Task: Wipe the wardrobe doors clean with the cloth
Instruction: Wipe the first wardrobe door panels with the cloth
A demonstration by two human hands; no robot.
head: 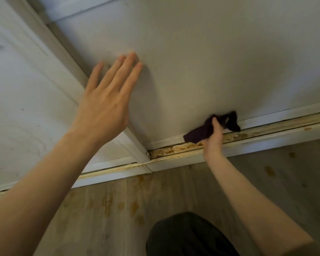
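Left hand (103,106) fingers straight and spread flat on the wardrobe door (192,61), right hand (213,137) pinching the dark cloth (201,133) at the door's bottom edge — rusty floor track (174,149) just beside.

My left hand (103,106) and right hand (213,137) are bare, and the nails on the left look short and plain. My left forearm (50,174) and right forearm (248,193) are bare up to the picture's edge. My knee (188,235) is covered in dark fabric, black or perhaps very dark green, likely trousers.
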